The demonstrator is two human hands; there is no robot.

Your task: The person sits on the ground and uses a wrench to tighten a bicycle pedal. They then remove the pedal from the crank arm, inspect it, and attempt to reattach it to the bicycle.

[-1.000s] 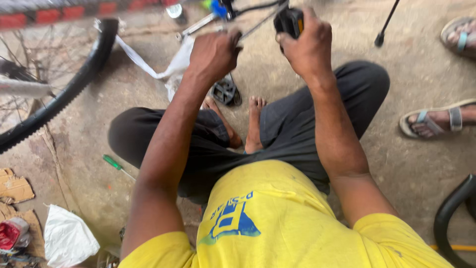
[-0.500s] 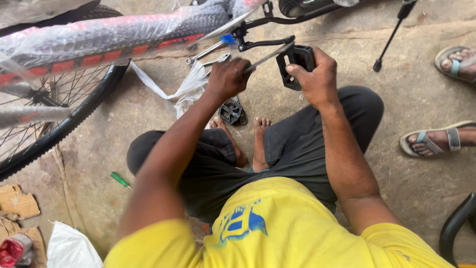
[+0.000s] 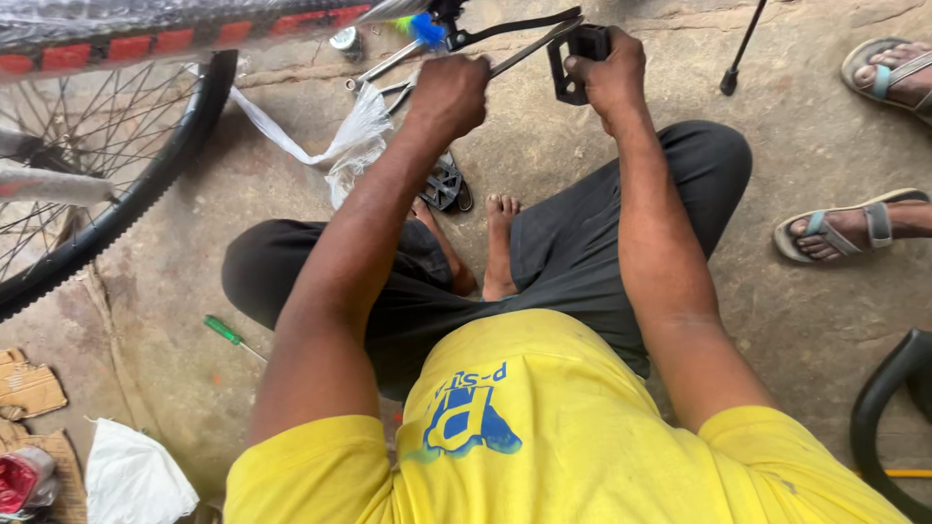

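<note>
Wheel (image 3: 107,184) lies left of the crossed legs (image 3: 544,252); screwdriver (image 3: 225,332) between; 2 sandalled feet (image 3: 854,228) right.

1. Left hand (image 3: 449,97) grips a flat metal spanner (image 3: 524,56).
2. Right hand (image 3: 610,76) clasps a black bicycle pedal (image 3: 575,60).
3. Crank arm (image 3: 515,27) sits just above both hands.
4. Green screwdriver (image 3: 231,336) lies well below the left hand.

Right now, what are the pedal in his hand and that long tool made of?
The pedal in the right hand looks like black moulded plastic: matt, blocky, no shine. The long tool gripped by the left hand looks like bare steel: thin, flat, grey, with a dull gleam. The crank arm above it seems to be black-painted metal, though that is harder to tell.
</note>
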